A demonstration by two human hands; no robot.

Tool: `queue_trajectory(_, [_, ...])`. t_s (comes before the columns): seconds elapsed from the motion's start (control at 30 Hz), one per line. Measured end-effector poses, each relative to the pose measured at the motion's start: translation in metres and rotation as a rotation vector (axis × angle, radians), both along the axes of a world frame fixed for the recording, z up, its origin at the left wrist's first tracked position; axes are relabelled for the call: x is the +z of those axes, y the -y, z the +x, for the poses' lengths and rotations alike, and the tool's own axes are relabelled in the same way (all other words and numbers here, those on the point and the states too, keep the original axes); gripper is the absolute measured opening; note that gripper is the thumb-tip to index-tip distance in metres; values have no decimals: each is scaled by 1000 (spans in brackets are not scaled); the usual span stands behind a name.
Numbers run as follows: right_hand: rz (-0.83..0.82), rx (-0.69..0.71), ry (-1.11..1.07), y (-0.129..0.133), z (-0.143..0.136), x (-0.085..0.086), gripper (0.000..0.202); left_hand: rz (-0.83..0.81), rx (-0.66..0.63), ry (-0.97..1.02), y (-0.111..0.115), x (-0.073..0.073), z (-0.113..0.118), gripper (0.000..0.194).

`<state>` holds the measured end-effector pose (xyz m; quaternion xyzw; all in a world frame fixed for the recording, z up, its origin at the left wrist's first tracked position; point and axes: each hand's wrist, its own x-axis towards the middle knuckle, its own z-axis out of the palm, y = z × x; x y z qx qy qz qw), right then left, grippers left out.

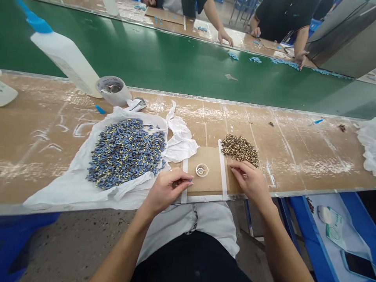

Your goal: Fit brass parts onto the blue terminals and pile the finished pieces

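Observation:
My left hand point(169, 186) is closed in a pinch at the left edge of a cardboard sheet point(211, 184), with a small blue piece showing at the fingertips. On the sheet stands a small round cup point(201, 170) with a thin stick leaning in it. My right hand point(248, 178) is pinched just below a pile of small brown and gold pieces point(239, 149); whatever it holds is too small to tell. Left of the cup, a large heap of small blue and yellow pieces point(126, 152) lies on a white cloth point(73, 188).
A white bottle with a blue nozzle point(64, 58) and a tape roll point(114, 90) stand at the back left. Beyond the table runs a green belt point(164, 58). Other people's hands point(225, 37) work at its far side. A phone point(360, 264) lies lower right.

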<state>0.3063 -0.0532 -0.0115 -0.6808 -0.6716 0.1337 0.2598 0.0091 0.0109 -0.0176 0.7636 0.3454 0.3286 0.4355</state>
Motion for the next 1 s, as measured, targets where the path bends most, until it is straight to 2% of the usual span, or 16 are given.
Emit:
queue_trajectory(0.1, [-8, -115, -276, 17, -7, 2, 17, 0, -10, -12, 8, 7, 1, 10])
queue_trajectory(0.17, [-33, -158, -492, 28, -21, 6, 18, 12, -11, -42, 15, 15, 5, 12])
queue_trajectory(0.3, [-102, -134, -861, 40, -59, 17, 16, 58, -17, -82, 29, 29, 16, 14])
queue_trajectory(0.4, [-110, -149, -1022, 39, -80, 21, 15, 101, -15, -91, 36, 32, 24, 13])
queue_trajectory(0.57, [-95, -169, -1087, 37, -88, 21, 16, 186, 16, -100, 45, 33, 34, 7])
queue_trajectory(0.73, [-86, -123, -1106, 41, -90, 20, 11, 234, 1, -134, 48, 36, 35, 9])
queue_trajectory(1.0, [-73, -62, -1105, 45, -90, 18, 5, 194, -44, -150, 47, 35, 32, 12])
